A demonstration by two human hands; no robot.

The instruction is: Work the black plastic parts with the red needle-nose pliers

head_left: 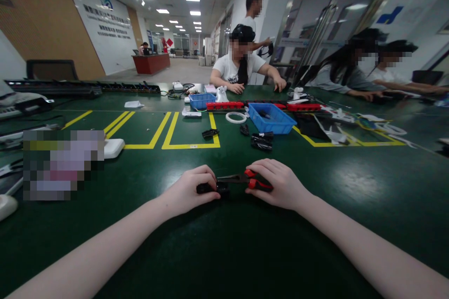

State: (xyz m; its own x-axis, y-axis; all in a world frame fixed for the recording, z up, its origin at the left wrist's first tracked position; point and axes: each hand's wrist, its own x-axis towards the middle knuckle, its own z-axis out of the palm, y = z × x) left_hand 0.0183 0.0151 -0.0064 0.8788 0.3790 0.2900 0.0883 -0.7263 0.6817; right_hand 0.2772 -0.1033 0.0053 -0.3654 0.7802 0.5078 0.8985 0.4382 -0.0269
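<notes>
My left hand (192,186) is closed around a small black part (222,188), whose rounded end shows past the fingertips. Opposite it, my right hand (278,182) grips red-and-black handled pliers (257,185) by the handles. The long narrow jaws point left and reach the black part; whether they pinch it I cannot tell. Beyond my hands lie a bundle of shiny black pieces (262,141), a small black piece (244,129) and another black piece (210,133) inside a yellow-taped outline.
A blue tray (277,124) holding dark items stands beyond my hands, near a white ring (236,117) and red racks (224,106). Another blue tray (202,101) is farther back. A white box (113,148) lies left. Several people sit or stand across the green table (224,252).
</notes>
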